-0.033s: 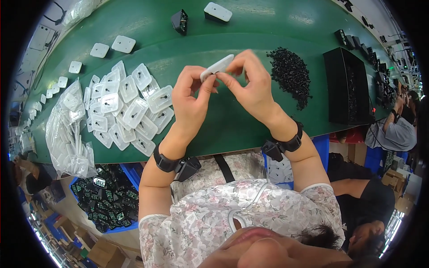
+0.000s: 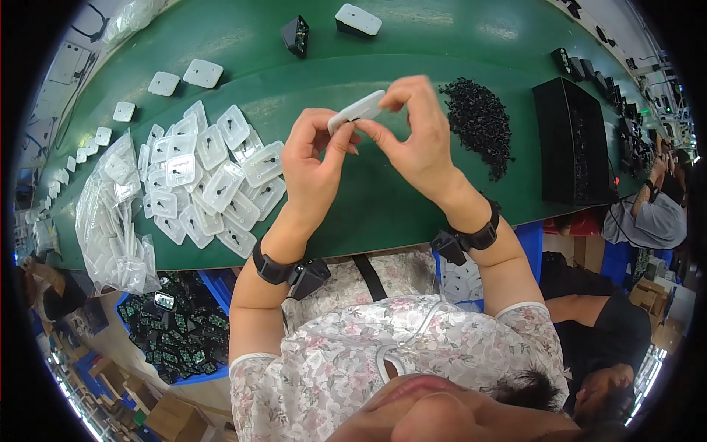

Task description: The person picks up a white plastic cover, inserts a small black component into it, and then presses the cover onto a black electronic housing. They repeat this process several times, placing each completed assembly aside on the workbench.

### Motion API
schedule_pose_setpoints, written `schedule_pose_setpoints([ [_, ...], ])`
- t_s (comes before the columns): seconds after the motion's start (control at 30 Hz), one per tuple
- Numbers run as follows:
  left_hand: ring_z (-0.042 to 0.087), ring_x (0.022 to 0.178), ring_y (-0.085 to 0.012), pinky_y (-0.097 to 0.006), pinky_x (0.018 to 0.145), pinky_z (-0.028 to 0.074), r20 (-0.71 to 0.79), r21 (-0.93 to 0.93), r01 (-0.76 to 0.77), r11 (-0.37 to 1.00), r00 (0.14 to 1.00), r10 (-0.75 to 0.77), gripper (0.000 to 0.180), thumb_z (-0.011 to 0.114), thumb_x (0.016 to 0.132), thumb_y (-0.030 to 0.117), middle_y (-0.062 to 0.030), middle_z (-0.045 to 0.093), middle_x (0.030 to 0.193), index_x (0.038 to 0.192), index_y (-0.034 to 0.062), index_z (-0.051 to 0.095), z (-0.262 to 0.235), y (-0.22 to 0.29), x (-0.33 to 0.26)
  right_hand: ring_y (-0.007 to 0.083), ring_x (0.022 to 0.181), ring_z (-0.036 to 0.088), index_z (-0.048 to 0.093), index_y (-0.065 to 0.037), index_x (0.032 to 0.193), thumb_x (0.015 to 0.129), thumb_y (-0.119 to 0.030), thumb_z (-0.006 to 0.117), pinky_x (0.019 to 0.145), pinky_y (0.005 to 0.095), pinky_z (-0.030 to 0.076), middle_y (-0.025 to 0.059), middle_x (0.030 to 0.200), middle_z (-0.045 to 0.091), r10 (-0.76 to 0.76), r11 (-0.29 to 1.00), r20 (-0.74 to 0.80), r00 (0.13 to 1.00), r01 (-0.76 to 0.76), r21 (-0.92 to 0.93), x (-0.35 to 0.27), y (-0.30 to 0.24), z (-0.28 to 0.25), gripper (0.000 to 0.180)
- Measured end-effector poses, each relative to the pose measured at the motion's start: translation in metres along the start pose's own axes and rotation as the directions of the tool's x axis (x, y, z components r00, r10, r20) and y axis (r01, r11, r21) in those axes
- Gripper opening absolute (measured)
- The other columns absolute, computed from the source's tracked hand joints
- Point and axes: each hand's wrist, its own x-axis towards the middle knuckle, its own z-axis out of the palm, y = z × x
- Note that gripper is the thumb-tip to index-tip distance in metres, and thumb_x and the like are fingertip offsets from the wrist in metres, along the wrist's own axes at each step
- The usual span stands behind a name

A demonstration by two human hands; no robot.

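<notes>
Head view: small white rounded-rectangle plastic shell [image 2: 356, 110] held at centre, left hand [image 2: 315, 158] and right hand [image 2: 416, 140] both pinching it; unchanged from prior frame; white shell pile [image 2: 213, 177] at nine o'clock, black pellet heap [image 2: 479, 121] at three o'clock

A clear plastic bag [image 2: 110, 221] is lying at the left end of the green table [image 2: 398, 206], crumpled and bulging with white flat housings, just beside the loose heap of white housings [image 2: 213, 177]. More clear plastic wrapping [image 2: 132, 15] is sitting at the table's far left edge, near the rim of the view. Brown cardboard boxes [image 2: 169, 416] are resting on the floor at lower left, below a blue bin [image 2: 184, 331]; no screens or signs are showing clearly.
</notes>
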Motion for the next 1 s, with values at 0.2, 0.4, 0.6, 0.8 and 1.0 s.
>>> schedule_pose_setpoints([
  [0.2,0.059,0.071,-0.0103,-0.021,0.059,0.046,0.083,-0.019,0.119,0.993,0.99,-0.117,0.004,0.057,0.088,0.001,-0.0048,0.055,0.086,0.088,-0.0014,0.054,-0.002,0.003,0.0,0.0069,0.065,0.044,0.06,-0.005,0.089,0.076,-0.018,0.073,0.053,0.0224,0.032,-0.0003,0.077,0.054,0.026,0.998,0.167,0.986,-0.016,-0.064,0.005,0.006,-0.017,0.022],
  [0.4,0.057,0.069,-0.009,-0.02,0.059,0.044,0.141,-0.041,0.251,0.967,0.96,-0.243,0.008,0.056,0.091,0.007,-0.0037,0.059,0.079,0.093,-0.0005,0.055,-0.005,0.005,-0.001,0.005,0.056,0.041,0.061,-0.005,0.09,0.077,-0.019,0.072,0.049,0.0208,0.03,-0.0023,0.07,0.054,0.259,0.955,0.426,0.867,-0.296,0.022,0.01,0.004,-0.026,0.022],
  [0.6,0.056,0.067,-0.007,-0.019,0.056,0.041,0.148,0.07,0.262,0.962,0.952,-0.27,0.008,0.058,0.09,0.008,-0.0019,0.058,0.079,0.092,0.0007,0.055,-0.005,-0.001,-0.002,0.0062,0.056,0.05,0.061,-0.005,0.091,0.079,-0.019,0.07,0.049,0.0215,0.038,0.0007,0.071,0.06,0.097,0.988,0.435,0.895,-0.033,-0.154,0.004,0.008,-0.024,0.021],
  [0.8,0.055,0.064,-0.006,-0.019,0.055,0.041,0.15,0.001,0.337,0.942,0.931,-0.333,0.009,0.059,0.088,0.007,-0.0039,0.057,0.08,0.088,-0.0012,0.057,-0.004,0.003,0.0,0.0098,0.056,0.058,0.058,-0.002,0.092,0.082,-0.014,0.067,0.049,0.0232,0.043,0.0042,0.073,0.063,0.07,0.992,0.456,0.887,-0.015,-0.124,0.005,0.002,-0.028,0.018],
  [1.0,0.056,0.063,-0.0083,-0.019,0.052,0.04,0.023,-0.319,0.37,0.872,0.923,-0.384,0.014,0.057,0.09,0.01,-0.0064,0.061,0.076,0.098,-0.0024,0.055,-0.001,0.012,0.007,0.0098,0.056,0.058,0.054,-0.001,0.098,0.086,-0.01,0.063,0.049,0.0187,0.044,0.0062,0.076,0.063,0.327,0.831,0.506,0.798,-0.498,0.247,0.009,0.006,-0.023,0.018],
])
